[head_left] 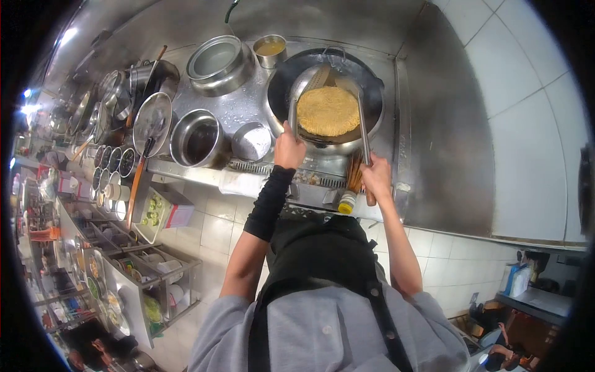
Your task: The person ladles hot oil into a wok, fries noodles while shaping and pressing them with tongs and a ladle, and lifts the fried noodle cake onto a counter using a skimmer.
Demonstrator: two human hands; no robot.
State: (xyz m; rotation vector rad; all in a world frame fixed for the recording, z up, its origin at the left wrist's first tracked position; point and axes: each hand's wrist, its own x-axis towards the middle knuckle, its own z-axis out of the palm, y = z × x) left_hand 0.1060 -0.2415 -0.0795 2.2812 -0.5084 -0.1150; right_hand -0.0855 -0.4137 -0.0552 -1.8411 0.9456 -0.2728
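Observation:
A black wok (370, 80) sits on the stove with a round, flat, golden-yellow piece of food (328, 111) in it. A perforated metal tool head (320, 77) shows just behind the food. My left hand (289, 149) is closed around a metal handle (293, 118) at the food's left side. On the right side, my right hand (376, 175) grips a long-handled metal cooking utensil (364, 127) with a wooden end. The working end of each handle is hard to make out. Beneath my right hand are brown sticks (354, 172) in a yellow-based holder.
Left of the wok stand a metal cup of yellow liquid (270, 51), a large metal pot (218, 67), a pot with dark liquid (197, 139) and a small pan (252, 141). A strainer (152, 124) and seasoning containers (116, 162) lie farther left. A metal wall panel (447, 136) borders the right.

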